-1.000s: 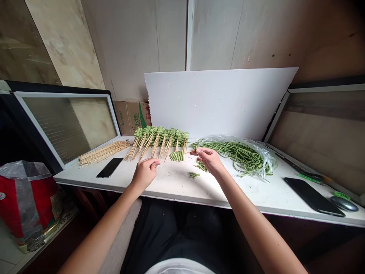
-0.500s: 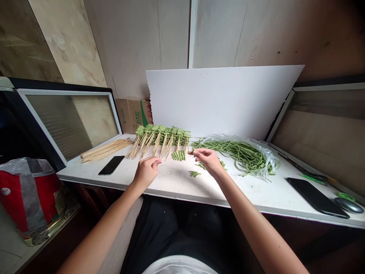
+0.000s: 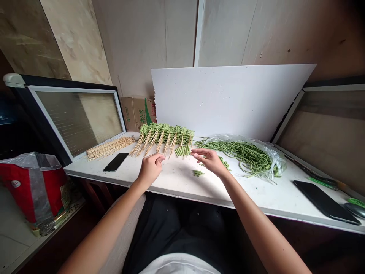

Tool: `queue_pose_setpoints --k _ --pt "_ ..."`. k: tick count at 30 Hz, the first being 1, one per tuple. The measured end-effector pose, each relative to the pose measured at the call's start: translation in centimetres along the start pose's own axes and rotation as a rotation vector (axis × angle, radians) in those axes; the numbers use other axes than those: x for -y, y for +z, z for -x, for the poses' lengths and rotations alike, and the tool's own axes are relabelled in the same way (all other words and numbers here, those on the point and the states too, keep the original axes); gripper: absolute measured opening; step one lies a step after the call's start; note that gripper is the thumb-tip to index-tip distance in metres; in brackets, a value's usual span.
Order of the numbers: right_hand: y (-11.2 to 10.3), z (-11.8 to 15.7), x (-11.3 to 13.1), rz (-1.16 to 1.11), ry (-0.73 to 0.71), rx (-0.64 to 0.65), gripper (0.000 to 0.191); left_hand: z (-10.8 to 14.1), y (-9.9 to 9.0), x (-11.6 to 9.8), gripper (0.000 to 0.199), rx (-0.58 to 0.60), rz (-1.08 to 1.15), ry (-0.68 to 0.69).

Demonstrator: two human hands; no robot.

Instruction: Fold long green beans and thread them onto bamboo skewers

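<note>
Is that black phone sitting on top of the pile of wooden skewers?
No, the black phone lies flat on the white tabletop, just in front of the wooden skewers, not on them.

Here's the left forearm (image 3: 105, 232) reaching out over the front edge of the worktop (image 3: 176, 186), left hand (image 3: 150, 169) curled, fingertips pointing right. The right hand (image 3: 210, 160) sits level with it, well apart, fingers stretched left, wrist angled in!

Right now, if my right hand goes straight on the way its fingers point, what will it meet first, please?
Your right hand points left at the short row of cut green beans, so that row is probably first, though depth is hard to judge from this view.
</note>
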State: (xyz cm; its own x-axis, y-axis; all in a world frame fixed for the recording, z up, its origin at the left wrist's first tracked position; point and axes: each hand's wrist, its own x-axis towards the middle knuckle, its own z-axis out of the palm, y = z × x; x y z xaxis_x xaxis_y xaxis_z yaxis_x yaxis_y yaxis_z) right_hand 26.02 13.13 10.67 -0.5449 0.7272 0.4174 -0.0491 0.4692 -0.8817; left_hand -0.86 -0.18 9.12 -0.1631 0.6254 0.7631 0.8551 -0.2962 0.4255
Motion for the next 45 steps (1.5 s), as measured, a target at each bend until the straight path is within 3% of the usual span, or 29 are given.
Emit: queue_pose_setpoints --k 4,11,20,26,30,37,45 --pt "-1.8 -0.2 -2.2 0.333 -0.022 0.077 0.014 -0.1 0.0 0.3 0.022 0.009 0.008 -0.015" --pt "-2.1 -0.1 -6.1 0.524 -0.008 0.134 0.008 0.0 0.2 -0.2 0.023 0.039 0.027 -0.012" --pt "-2.0 -0.1 -6.5 0.543 -0.005 0.114 0.02 0.0 0.0 -0.2 0.023 0.048 0.02 -0.025" --pt "-1.5 0.1 -5.1 0.526 -0.03 0.068 0.02 0.0 0.2 0.0 0.023 0.051 0.019 -0.021" --pt "-1.8 -0.1 -3.8 0.397 -0.019 0.04 0.022 0.0 0.2 0.2 0.022 0.04 0.011 -0.018" --pt "-1.8 -0.8 -3.0 -0.141 0.115 -0.156 0.039 0.1 0.3 0.3 0.021 0.042 0.027 -0.019" --pt "-0.5 -0.6 -1.6 -0.607 0.169 -0.101 0.029 0.2 0.5 0.0 0.021 0.058 0.045 -0.016"
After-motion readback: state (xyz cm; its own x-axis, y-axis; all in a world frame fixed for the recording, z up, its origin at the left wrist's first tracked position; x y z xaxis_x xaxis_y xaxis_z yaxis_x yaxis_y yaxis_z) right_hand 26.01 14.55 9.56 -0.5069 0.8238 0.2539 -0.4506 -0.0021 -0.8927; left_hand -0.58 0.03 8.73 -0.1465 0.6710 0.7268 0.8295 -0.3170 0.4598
